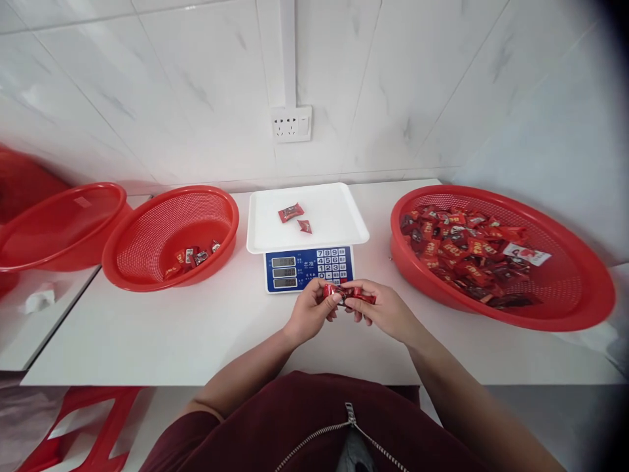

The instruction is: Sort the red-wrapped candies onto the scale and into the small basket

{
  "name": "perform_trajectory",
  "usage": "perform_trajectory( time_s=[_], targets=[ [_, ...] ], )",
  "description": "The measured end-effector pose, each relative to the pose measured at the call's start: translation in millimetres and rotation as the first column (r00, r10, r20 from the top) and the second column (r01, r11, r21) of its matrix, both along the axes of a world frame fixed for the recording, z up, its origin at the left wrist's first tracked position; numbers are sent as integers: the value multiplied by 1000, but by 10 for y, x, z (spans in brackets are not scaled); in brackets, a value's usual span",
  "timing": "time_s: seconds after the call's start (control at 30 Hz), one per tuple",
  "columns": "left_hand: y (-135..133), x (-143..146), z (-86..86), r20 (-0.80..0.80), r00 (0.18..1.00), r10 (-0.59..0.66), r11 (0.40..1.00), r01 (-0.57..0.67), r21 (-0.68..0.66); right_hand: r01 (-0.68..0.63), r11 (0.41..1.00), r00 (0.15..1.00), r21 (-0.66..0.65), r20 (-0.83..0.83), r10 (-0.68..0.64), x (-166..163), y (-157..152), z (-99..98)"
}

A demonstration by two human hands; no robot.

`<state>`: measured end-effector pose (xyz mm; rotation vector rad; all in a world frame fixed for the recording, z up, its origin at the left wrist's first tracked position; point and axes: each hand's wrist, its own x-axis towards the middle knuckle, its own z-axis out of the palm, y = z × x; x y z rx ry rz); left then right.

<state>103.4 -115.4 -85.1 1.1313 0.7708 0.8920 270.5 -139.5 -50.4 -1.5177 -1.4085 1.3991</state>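
Observation:
In front of the scale's keypad, my left hand point(312, 311) is closed on a red-wrapped candy point(331, 290). Close against it, my right hand point(386, 308) pinches more red wrapped candy point(363, 297); the fingers partly hide how many pieces there are. Just beyond both hands stands a digital scale point(304, 267) with a blue panel. Its white tray point(334, 226) bears a red candy packet point(291, 212) and a smaller red piece point(304, 226), apart from each other.
A large red basket point(580, 275) full of red candies point(457, 249) stands at right. To the left, another red basket point(147, 226) holds several candies point(194, 257), beside a further red basket point(63, 229). A wall socket point(291, 124) is behind the scale. The white table's point(147, 347) front edge is near my body.

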Motion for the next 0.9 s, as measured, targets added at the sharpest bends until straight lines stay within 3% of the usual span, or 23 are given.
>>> perform_trajectory(
  time_s=[0.13, 0.2, 0.33, 0.43, 0.6, 0.67, 0.77, 0.9],
  targets=[
    [39, -83, -63, 47, 998, -38, 999, 37, 17, -69, 997, 998, 22, -8, 69, -37, 33, -74],
    [63, -110, -82, 67, 998, 7, 1000, -9, 28, -88, 995, 996, 54, 25, 86, -33, 98, -51],
    [89, -131, -118, 47, 992, 114, 992, -117, 56, 87, 962, 989, 259, 97, -115, -10, 462, 88],
    [60, -129, -157, -28, 999, 19, 996, -16, 90, 191, 894, 977, 406, 14, -215, -43, 895, 207],
    [-20, -113, -200, -213, 974, -78, 972, 123, 202, 129, 915, 992, 381, -56, -116, -177, 1396, 345],
    [-27, -108, -204, -217, 973, -74, 973, 118, 197, 138, 907, 990, 399, -39, -134, -176, 1381, 370],
    [-21, -102, -207, -184, 981, -62, 983, 92, 160, 100, 901, 995, 423, -33, -95, -85, 1126, 375],
    [-28, -97, -207, -120, 993, 15, 992, 0, 124, -196, 962, 981, 193, 37, 192, 65, 599, 346]
  ],
)
